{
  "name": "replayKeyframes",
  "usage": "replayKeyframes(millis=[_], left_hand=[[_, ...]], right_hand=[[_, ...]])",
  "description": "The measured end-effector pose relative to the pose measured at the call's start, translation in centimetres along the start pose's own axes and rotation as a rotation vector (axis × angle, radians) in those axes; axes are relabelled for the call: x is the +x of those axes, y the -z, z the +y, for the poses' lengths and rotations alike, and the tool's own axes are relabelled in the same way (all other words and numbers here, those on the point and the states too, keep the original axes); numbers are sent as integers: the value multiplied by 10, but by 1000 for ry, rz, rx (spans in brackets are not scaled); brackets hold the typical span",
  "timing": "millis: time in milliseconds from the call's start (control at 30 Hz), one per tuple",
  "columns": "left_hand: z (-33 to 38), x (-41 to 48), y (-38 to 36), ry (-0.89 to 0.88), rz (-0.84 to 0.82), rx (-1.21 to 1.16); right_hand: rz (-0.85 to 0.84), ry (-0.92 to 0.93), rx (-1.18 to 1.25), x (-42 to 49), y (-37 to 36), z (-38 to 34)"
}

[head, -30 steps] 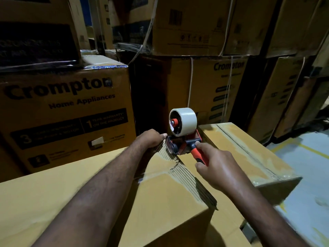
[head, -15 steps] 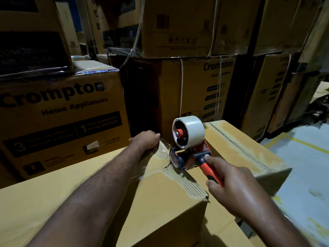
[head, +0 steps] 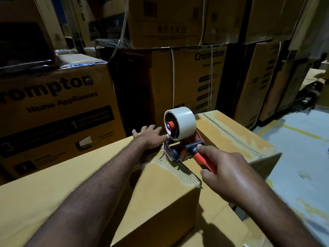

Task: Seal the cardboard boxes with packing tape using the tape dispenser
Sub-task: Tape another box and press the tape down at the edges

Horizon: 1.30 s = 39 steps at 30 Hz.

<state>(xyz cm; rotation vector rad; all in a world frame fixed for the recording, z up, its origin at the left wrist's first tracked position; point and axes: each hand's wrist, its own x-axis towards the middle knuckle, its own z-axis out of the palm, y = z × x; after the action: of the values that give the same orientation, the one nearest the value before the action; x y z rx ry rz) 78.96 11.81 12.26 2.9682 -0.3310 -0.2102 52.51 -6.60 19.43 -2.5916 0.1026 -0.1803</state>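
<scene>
A red and grey tape dispenser (head: 185,150) carrying a white tape roll (head: 179,126) sits on the upper edge of a plain cardboard box (head: 163,191) in front of me. My right hand (head: 226,175) grips the dispenser's red handle. My left hand (head: 151,138) lies on the box's far corner with fingers spread flat, pressing beside the dispenser's front. Several layers of clear tape run along the box edge (head: 179,171) between my hands.
A second taped box (head: 236,139) stands lower, right behind the dispenser. Tall stacks of printed appliance cartons (head: 58,104) wall off the left and back. Grey floor with yellow lines (head: 302,139) lies to the right.
My left hand has opened from curled over the corner to flat and spread. The dispenser slid back along the edge towards me, and its roll now stands more upright.
</scene>
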Motion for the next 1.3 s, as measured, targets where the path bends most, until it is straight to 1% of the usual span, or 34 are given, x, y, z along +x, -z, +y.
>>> replayKeyframes(millis=[233, 367, 500, 600, 667, 700, 767, 800, 833, 867, 900, 967, 1067, 1167, 1233, 1300], left_hand=[[4, -7, 5, 30, -26, -2], [11, -11, 5, 33, -31, 2], [11, -12, 4, 30, -13, -6], [13, -17, 3, 44, -9, 4], [22, -26, 5, 59, 34, 46], [30, -32, 6, 31, 74, 83], [47, -47, 5, -132, 105, 96], [56, -53, 2, -241, 46, 74], [62, -60, -2, -337, -47, 63], [66, -68, -5, -396, -130, 76], [69, -74, -8, -427, -162, 102], [71, -77, -10, -412, -154, 120], [67, -60, -22, -325, -163, 164], [65, -44, -31, -194, -172, 202], [65, -37, -36, -152, -169, 246], [67, -40, -36, -117, -160, 236]], right_hand=[[9, -14, -67, -33, 5, 7], [0, -64, -54, -54, 9, 12], [18, -125, -10, -74, 19, 18], [36, -122, -7, -81, 18, 19], [49, -119, -8, -84, 14, 18], [56, -119, -5, -85, 13, 18], [62, -118, 3, -85, 11, 19], [65, -116, 12, -85, 11, 20], [68, -112, 20, -85, 10, 21], [68, -104, 24, -86, 8, 21], [67, -94, 21, -86, 6, 22], [60, -74, 17, -87, 3, 27], [44, -40, 73, -85, 2, 40], [52, -45, 137, -91, 3, 52], [58, -41, 130, -97, 4, 59], [61, -31, 130, -105, 6, 67]])
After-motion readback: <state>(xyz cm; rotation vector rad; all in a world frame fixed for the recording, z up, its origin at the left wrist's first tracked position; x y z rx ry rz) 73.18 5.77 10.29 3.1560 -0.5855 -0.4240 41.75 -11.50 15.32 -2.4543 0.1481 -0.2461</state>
